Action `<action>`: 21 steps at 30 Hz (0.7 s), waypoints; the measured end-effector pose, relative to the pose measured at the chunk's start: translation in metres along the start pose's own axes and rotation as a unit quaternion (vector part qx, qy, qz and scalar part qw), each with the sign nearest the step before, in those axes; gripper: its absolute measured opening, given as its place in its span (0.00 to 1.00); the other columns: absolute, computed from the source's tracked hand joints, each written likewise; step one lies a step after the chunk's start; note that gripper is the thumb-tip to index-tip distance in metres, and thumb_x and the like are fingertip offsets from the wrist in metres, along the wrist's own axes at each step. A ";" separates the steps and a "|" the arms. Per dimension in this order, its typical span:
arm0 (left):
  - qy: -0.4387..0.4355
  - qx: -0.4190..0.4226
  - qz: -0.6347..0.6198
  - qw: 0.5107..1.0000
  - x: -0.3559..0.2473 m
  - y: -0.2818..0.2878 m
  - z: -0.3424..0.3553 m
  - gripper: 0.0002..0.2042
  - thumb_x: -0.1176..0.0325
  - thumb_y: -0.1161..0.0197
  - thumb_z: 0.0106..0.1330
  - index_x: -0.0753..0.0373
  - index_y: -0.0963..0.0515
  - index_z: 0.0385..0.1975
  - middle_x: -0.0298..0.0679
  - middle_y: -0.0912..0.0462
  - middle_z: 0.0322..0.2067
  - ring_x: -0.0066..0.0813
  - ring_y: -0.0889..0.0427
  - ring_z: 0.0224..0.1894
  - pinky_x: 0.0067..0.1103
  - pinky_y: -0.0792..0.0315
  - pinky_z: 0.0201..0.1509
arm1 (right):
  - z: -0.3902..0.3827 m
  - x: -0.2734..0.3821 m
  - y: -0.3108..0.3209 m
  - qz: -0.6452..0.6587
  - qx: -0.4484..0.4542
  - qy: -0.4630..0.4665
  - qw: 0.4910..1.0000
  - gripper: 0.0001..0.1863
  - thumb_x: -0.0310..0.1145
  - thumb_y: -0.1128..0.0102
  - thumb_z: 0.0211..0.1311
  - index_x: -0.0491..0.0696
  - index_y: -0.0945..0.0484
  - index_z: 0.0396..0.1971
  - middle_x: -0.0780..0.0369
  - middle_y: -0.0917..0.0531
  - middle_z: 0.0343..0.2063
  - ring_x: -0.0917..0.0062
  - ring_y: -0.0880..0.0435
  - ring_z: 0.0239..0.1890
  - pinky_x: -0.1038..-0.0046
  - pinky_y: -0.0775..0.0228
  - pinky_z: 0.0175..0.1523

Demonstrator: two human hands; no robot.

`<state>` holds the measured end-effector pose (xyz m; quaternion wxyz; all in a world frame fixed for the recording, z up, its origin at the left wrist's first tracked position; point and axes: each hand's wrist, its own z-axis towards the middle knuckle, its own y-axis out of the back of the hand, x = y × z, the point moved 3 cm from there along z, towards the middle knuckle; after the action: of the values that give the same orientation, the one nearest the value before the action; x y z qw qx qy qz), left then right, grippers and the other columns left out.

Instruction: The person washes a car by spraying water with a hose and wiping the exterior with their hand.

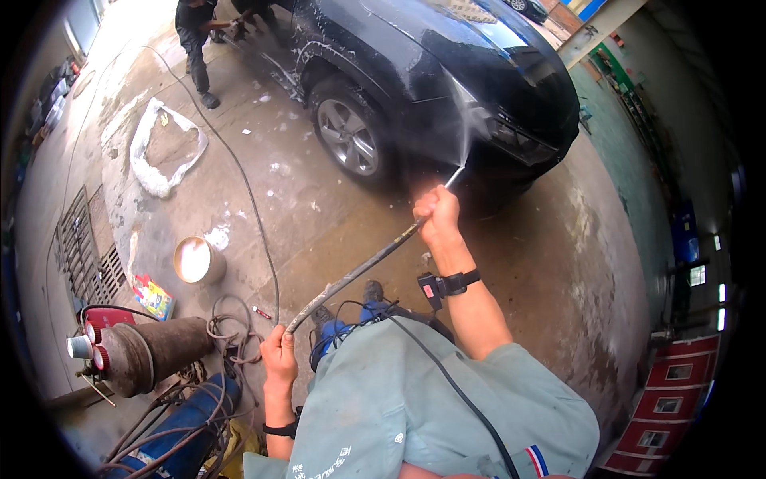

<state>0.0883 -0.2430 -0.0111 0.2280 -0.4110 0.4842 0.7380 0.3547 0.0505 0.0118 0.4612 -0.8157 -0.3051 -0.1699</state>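
**Dark car point(423, 68) being sprayed at front corner**

Spray wand point(455, 177) is being gripped by right hand point(437, 214), fingers wrapped tight; tip is being aimed at the car's front corner, just ahead of the wheel point(348, 134). Hose point(359, 272) is being held in closed left hand point(279, 354). Partway, by judgement: front corner is being wetted, white suds are showing along the side. Moving room is being offered by floor point(550, 319) at right; left side is being bounded by bucket point(214, 267) and rusty cylinder point(179, 351).
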 end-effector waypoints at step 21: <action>-0.011 0.047 -0.020 0.999 0.022 0.011 -0.004 0.24 0.51 0.51 0.67 0.66 0.37 0.17 0.35 0.41 0.10 0.21 0.43 0.16 0.23 0.49 0.19 | 0.000 -0.023 0.031 0.030 -0.001 -0.169 0.985 0.10 0.31 0.58 0.62 0.49 0.37 0.19 0.72 0.38 0.11 0.89 0.43 0.09 0.86 0.51 0.12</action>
<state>0.0698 -0.2531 -0.0241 0.2669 -0.4016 0.5074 0.7141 0.3573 0.0308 -0.0211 0.4071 -0.8419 -0.3538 -0.0160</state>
